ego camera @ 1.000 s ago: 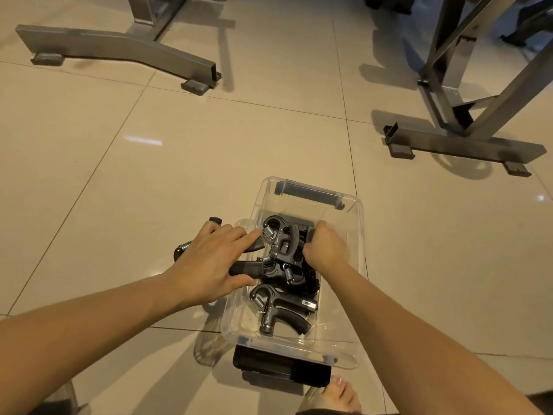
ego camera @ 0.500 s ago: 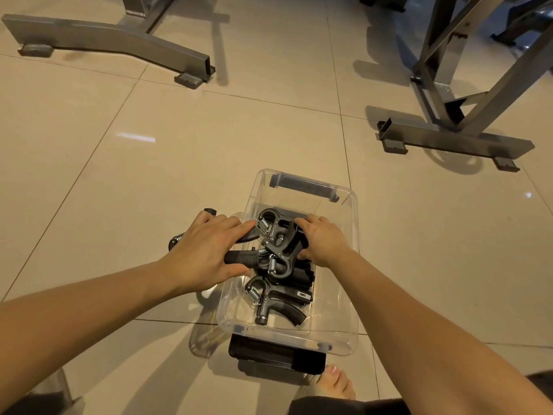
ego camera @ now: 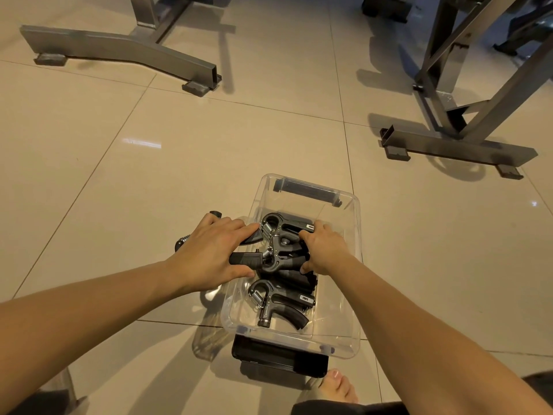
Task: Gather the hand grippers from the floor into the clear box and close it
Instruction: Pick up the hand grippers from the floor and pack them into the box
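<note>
The clear box (ego camera: pixel 358 265) stands on the tiled floor in front of me and holds several black hand grippers with metal springs; one lies free at the near end (ego camera: pixel 281 304). My right hand (ego camera: pixel 324 250) is inside the box, fingers and thumb closed around the right side of the middle hand gripper (ego camera: pixel 273 259). That gripper's left handle sticks out over the box's left rim. My left hand (ego camera: pixel 209 256) lies over another hand gripper (ego camera: pixel 181 242) on the floor beside the box, with its thumb and forefinger on either side of the jutting handle.
A black lid (ego camera: pixel 278 359) lies under the box's near end. My bare foot (ego camera: pixel 338 384) is just right of it. Metal equipment bases stand at the far left (ego camera: pixel 119 52) and the far right (ego camera: pixel 454 148). Bare tiles lie between them.
My right hand has opened from a fist pressing into the pile and now grasps the middle gripper. The left hand has hardly moved.
</note>
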The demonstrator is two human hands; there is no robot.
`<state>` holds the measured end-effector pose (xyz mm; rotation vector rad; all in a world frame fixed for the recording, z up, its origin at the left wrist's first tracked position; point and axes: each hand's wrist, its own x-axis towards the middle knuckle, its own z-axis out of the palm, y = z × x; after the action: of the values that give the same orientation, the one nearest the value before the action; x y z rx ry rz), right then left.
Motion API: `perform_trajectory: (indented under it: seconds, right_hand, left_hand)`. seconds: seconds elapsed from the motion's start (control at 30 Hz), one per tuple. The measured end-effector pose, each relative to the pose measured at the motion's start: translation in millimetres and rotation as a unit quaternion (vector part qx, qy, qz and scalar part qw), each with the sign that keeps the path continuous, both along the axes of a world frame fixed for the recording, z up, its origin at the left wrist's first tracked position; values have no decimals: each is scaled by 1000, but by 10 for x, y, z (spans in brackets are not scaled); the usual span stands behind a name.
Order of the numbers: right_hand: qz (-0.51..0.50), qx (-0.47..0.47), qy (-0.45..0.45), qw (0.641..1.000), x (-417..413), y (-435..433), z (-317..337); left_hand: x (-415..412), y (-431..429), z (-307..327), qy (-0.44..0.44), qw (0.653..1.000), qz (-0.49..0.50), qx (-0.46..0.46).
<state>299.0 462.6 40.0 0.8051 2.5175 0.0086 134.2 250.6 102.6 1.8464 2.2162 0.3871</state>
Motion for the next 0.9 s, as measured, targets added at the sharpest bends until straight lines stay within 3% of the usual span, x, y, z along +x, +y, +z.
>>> perform_trajectory:
  seconds: [0.23, 0.63, 0.9]
  right_hand:
    - [58, -6, 24, 998, 43, -67, -26]
    - [6, -84, 60, 995, 190, -190, 175]
    - [-12, -72, 79, 994, 367, -394, 183]
  left_hand:
    - [10, 7, 18, -1, 1000, 2, -4]
    - [-5, 10, -6, -1, 1000, 1, -3]
    - [-26, 47, -28, 12, 1000, -2, -9]
